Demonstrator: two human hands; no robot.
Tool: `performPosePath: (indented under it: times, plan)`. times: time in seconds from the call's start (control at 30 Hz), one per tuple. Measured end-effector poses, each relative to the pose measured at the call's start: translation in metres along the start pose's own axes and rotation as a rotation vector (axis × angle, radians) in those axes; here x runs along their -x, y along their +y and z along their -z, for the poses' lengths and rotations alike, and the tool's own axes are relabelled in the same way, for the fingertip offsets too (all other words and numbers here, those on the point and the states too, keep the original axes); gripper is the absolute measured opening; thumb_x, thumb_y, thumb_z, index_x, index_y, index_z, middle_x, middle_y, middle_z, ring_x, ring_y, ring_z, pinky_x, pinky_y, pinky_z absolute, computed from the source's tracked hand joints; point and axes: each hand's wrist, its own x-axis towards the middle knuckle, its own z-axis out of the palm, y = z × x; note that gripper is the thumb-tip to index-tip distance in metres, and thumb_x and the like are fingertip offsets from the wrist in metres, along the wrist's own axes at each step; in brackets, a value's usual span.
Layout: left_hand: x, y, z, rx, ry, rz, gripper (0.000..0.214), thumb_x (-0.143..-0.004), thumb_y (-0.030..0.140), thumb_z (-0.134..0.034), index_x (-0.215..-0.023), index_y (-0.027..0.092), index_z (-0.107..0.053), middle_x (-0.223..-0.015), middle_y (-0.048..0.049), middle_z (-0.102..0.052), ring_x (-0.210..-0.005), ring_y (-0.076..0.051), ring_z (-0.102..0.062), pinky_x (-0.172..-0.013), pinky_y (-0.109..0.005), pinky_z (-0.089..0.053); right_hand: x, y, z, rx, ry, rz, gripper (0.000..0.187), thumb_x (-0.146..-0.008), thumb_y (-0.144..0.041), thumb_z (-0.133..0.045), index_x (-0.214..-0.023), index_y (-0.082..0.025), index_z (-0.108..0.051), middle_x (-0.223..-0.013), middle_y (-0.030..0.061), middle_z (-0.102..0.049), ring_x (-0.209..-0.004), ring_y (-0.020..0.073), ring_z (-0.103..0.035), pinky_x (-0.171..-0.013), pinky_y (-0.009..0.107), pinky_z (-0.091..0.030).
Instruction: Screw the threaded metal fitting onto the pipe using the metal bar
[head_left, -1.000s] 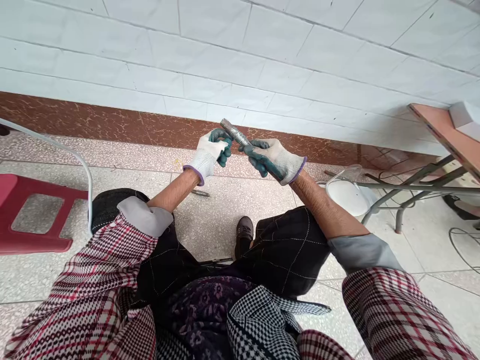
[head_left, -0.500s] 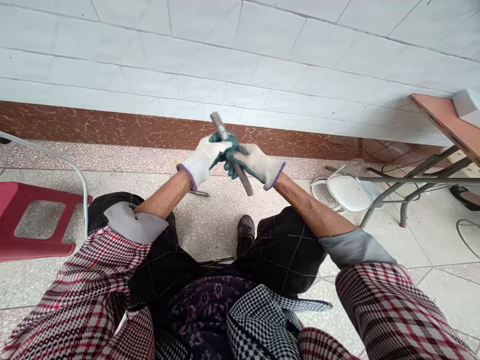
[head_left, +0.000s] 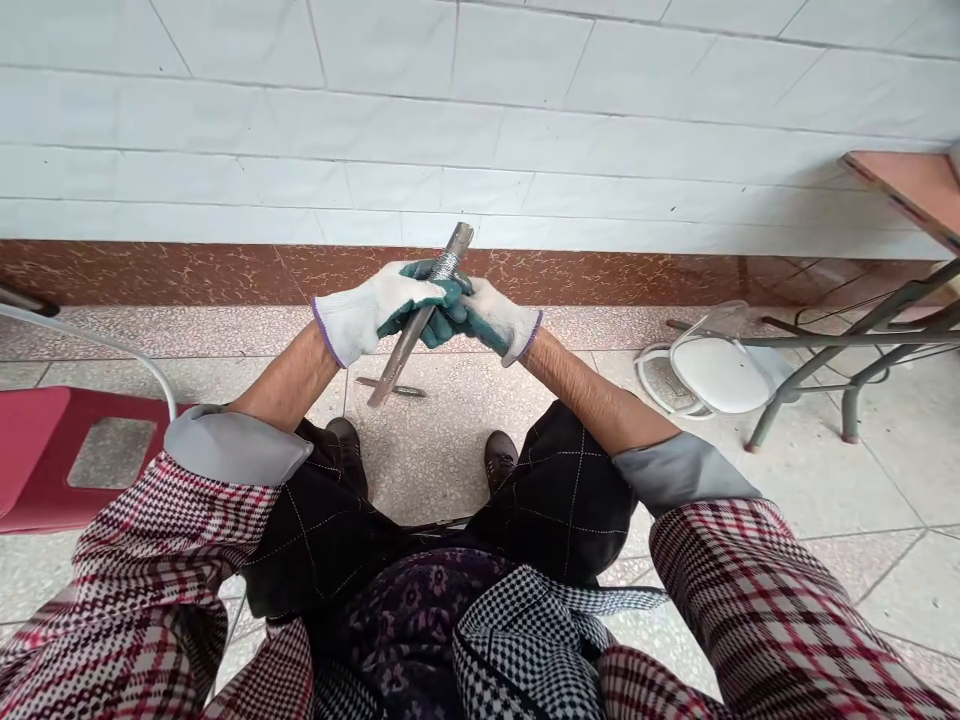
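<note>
A greyish metal bar [head_left: 403,356] slants between my hands, its upper end leaning right and its lower end down to the left. A stretch near the top is rough and shiny. My left hand [head_left: 401,302], in a white glove with green coating and purple cuff, is closed round the middle of the bar. My right hand [head_left: 487,314], gloved alike, is closed against the bar from the right; its fingertips partly overlap the left hand, hiding the grip. On the floor below lies a thin dark metal piece [head_left: 392,388] with a rough-looking surface.
A red plastic stool [head_left: 45,440] stands at my left beside a pale curved tube [head_left: 112,345]. To the right are a white round-seated item [head_left: 721,375] and a table [head_left: 900,185] with metal legs. A tiled wall [head_left: 375,120] rises ahead.
The bar has turned: its upper end, which leaned left, now leans right. My hands have shifted slightly left in view and changed their hold. The camera view has moved a little.
</note>
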Motion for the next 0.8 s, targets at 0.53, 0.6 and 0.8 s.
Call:
performPosePath:
  times: [0.53, 0.6, 0.8]
  plan:
    - [-0.022, -0.020, 0.030, -1.062, 0.108, 0.184, 0.040, -0.087, 0.021, -0.064, -0.126, 0.017, -0.070, -0.087, -0.0074, -0.073, -0.065, -0.016, -0.062, -0.060, -0.029, -0.046, 0.048, -0.040, -0.006, 0.715, 0.111, 0.050, 0.024, -0.091, -0.028, -0.057, -0.088, -0.016, -0.077, -0.075, 0.0024, -0.064, -0.065, 0.0128, -0.051, -0.058, 0.027, -0.039]
    - [-0.034, -0.036, 0.029, -1.326, 0.058, 0.250, 0.036, -0.087, 0.026, -0.064, -0.120, 0.015, -0.073, -0.090, -0.0118, -0.074, -0.075, -0.022, -0.067, -0.065, -0.032, -0.048, 0.046, -0.038, -0.004, 0.868, 0.111, 0.033, 0.024, -0.093, -0.032, -0.057, -0.090, -0.019, -0.077, -0.079, 0.0031, -0.067, -0.068, 0.0151, -0.054, -0.062, 0.030, -0.040]
    - [-0.042, -0.067, 0.006, -1.463, -0.131, 0.212, 0.024, -0.085, 0.031, -0.066, -0.101, 0.017, -0.077, -0.081, -0.0110, -0.072, -0.072, -0.022, -0.065, -0.063, -0.031, -0.047, 0.022, -0.031, 0.023, 1.191, 0.119, -0.086, 0.023, -0.095, -0.029, -0.058, -0.098, -0.016, -0.078, -0.085, 0.0062, -0.070, -0.072, 0.0178, -0.058, -0.067, 0.033, -0.040]
